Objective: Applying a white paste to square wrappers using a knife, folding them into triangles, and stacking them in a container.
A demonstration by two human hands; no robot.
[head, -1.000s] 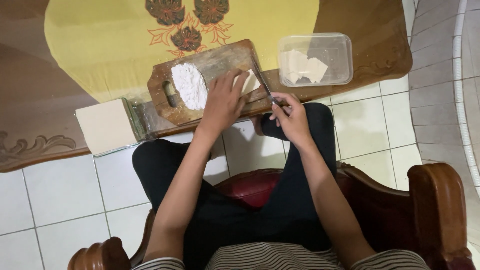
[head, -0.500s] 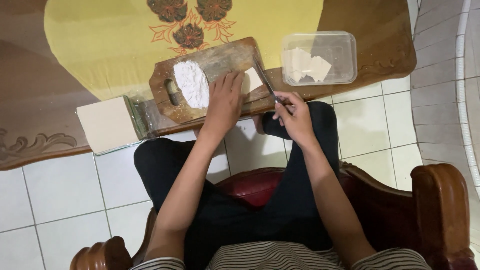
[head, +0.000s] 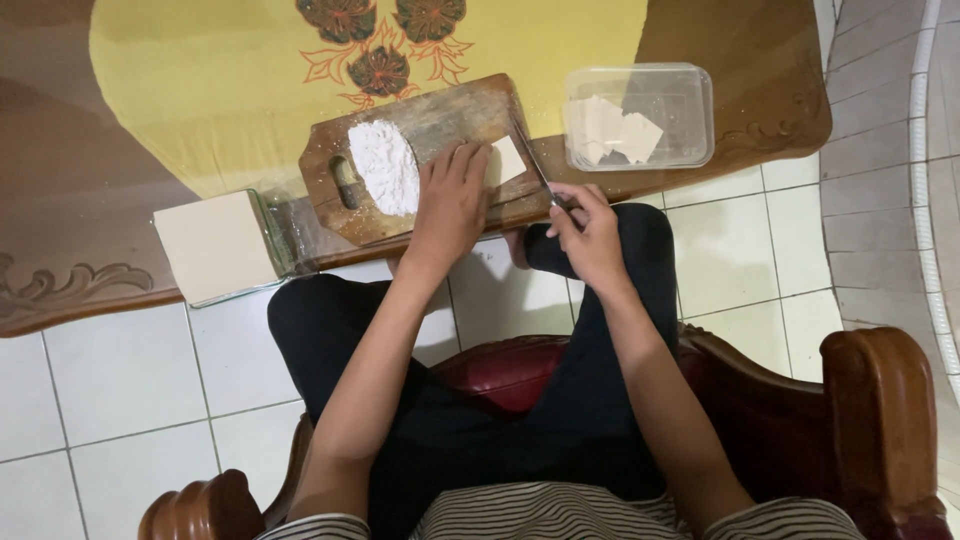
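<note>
A worn wooden cutting board (head: 440,120) lies at the near edge of the table, with a heap of white flour (head: 383,167) on its left half. My left hand (head: 452,195) presses flat on a pale sheet of dough (head: 507,160) at the board's right side, covering most of it. In my right hand (head: 587,228) I grip a thin knife (head: 533,160), its blade angled up over the board's right edge beside the dough.
A clear plastic container (head: 640,115) holding cut dough squares stands right of the board. A stack of pale sheets (head: 215,245) in clear wrap overhangs the table edge at left. The table (head: 120,130) has a yellow floral centre. My knees and a wooden armchair (head: 880,420) sit below.
My left hand slid slightly left and down on the dough, uncovering its right part. The right hand with the knife stayed at the board's right edge.
</note>
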